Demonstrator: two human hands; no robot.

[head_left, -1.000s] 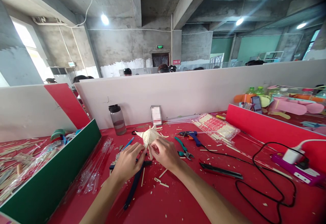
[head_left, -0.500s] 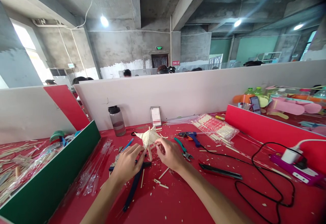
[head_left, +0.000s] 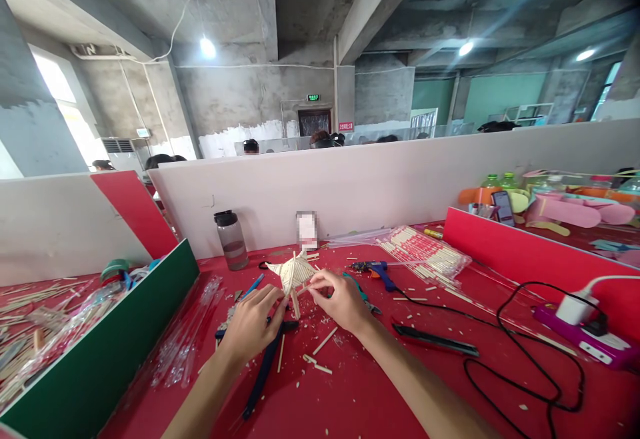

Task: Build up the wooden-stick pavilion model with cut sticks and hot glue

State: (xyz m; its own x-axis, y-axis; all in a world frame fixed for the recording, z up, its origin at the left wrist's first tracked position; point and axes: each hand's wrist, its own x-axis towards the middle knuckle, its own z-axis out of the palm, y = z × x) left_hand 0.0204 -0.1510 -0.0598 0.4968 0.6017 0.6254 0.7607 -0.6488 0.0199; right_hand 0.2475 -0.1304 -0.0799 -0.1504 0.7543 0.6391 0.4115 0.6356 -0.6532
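A small model built of thin pale wooden sticks, with pointed corners like a roof, stands in front of me on the red table. My left hand pinches its near left corner between thumb and fingers. At its right side, my right hand has thumb and fingertips closed on a short wooden stick, whose end points at the model's near side. Beneath my left hand lies a dark blue long-handled tool, partly covered. Loose stick pieces are scattered below the model.
Right of my hands lie green-handled pliers, a blue glue gun, a black utility knife and bagged sticks. A water bottle stands at the back left. Green and red dividers flank the table; a purple power strip trails cable.
My right hand has shifted slightly right and down, away from the model, its fingertips still on the short stick. My left hand keeps its hold. The whole view has tilted slightly.
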